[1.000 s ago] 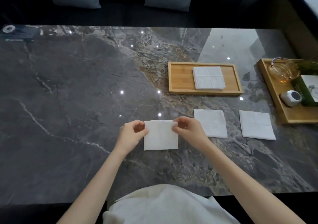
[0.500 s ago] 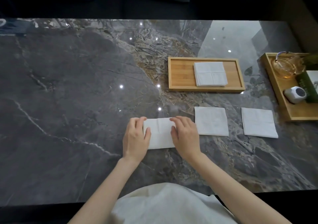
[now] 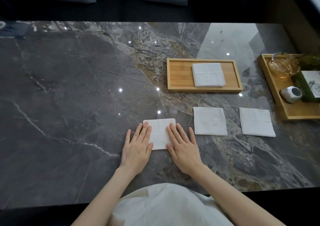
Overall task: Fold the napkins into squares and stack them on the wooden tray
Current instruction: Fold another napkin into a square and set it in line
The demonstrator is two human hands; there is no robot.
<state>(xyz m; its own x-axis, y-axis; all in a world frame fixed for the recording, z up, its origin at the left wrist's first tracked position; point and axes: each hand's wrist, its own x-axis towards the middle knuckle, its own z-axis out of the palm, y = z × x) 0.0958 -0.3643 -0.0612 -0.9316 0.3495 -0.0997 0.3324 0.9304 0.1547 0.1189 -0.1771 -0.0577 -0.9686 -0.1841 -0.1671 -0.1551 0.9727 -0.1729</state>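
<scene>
Both hands lie flat with fingers straight, left hand (image 3: pixel 137 146) and right hand (image 3: pixel 183 147) pressing the folded napkin (image 3: pixel 159 133), its edges square to the table (image 3: pixel 69 104) edge.

White folded napkin (image 3: pixel 159 133) flat on table, stack (image 3: pixel 208 74) on wooden tray (image 3: pixel 179 74)

head cam | faces forward-down | close above marble table (image 3: pixel 69 104)

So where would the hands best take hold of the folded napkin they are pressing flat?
Probably the folded napkin's far edge, where its layers end: it lies flat on the marble table, so pinch the far corners, left hand and right hand each from its own side.
</scene>
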